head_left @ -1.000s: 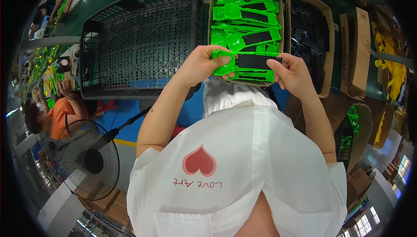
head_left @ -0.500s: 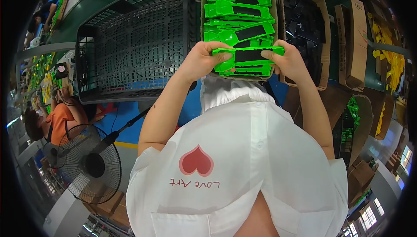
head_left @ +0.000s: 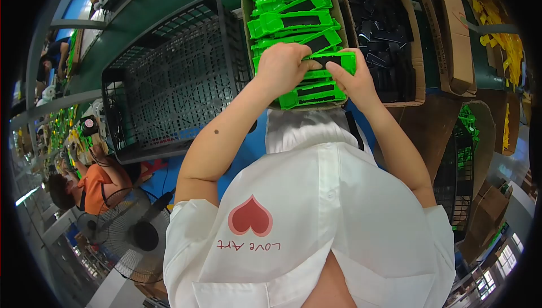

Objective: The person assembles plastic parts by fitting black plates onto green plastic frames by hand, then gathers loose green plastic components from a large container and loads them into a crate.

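Observation:
A green plastic part with a black panel (head_left: 348, 61) is held between my two hands, over a cardboard box (head_left: 339, 14) full of similar green parts (head_left: 282, 24). My left hand (head_left: 284, 66) is closed on the part's left end, thumb and fingers on the black panel; the hand hides that end. My right hand (head_left: 352, 80) grips the right end, its thumb pressed on the panel and its fingers behind. Right of this box stands another cardboard box (head_left: 419, 71) with black pieces (head_left: 379, 37).
A black plastic crate (head_left: 226, 54) stands at the left. Folded cardboard (head_left: 451, 31) and yellow parts (head_left: 501, 54) lie at the right. Lower left are a fan (head_left: 144, 234) and a person in orange (head_left: 97, 187). Another crate (head_left: 454, 181) holding green parts stands lower right.
The view has turned, shifting boxes left. My left hand has moved from the part's left end toward its middle, thumb now on the black panel. My right hand still grips the right end.

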### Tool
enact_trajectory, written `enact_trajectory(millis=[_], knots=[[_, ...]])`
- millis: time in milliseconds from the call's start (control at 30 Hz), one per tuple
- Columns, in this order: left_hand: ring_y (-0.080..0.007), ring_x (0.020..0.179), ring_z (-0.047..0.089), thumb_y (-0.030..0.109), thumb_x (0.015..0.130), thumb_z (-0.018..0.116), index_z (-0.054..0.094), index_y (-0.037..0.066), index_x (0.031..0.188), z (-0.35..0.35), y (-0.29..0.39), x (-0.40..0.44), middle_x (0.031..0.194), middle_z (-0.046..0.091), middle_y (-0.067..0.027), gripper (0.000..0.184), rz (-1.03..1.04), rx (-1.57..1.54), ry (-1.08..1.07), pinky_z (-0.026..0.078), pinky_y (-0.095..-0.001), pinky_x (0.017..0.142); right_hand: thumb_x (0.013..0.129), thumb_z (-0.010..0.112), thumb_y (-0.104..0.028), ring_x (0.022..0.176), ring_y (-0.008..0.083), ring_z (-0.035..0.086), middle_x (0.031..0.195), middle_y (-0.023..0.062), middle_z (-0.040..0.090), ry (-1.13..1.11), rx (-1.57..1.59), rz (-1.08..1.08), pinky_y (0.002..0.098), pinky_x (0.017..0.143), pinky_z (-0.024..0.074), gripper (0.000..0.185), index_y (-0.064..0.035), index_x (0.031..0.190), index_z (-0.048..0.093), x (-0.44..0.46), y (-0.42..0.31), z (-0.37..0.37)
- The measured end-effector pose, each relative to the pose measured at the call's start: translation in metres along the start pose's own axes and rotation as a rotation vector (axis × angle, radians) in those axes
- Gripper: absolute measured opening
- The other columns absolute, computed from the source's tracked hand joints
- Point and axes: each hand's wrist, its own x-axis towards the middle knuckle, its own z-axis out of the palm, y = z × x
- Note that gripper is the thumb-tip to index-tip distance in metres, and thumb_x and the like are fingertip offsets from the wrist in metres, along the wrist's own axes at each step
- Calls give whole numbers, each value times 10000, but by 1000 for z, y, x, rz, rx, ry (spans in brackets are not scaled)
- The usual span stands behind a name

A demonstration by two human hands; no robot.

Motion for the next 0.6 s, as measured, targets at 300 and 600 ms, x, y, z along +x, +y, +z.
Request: enact_trajectory(millis=[300,600], knots=[[-214,1089,532,368,886,501,546,173,1178,-19,-104,207,1168,573,-15,354,108,716,105,309,-567,954,855,573,-95,531,59,464,715,39,558,71,65,294,201,465,362,132,-10,939,517,-48,48,-111],[-253,1376,144,688,846,271,255,246,1418,18,-139,248,1494,178,-6,723,-407,582,-325,175,-639,1010,853,572,-102,593,71,497,727,21,565,-77,-4,372,216,535,403,95,-16,884,545,-42,72,-153]])
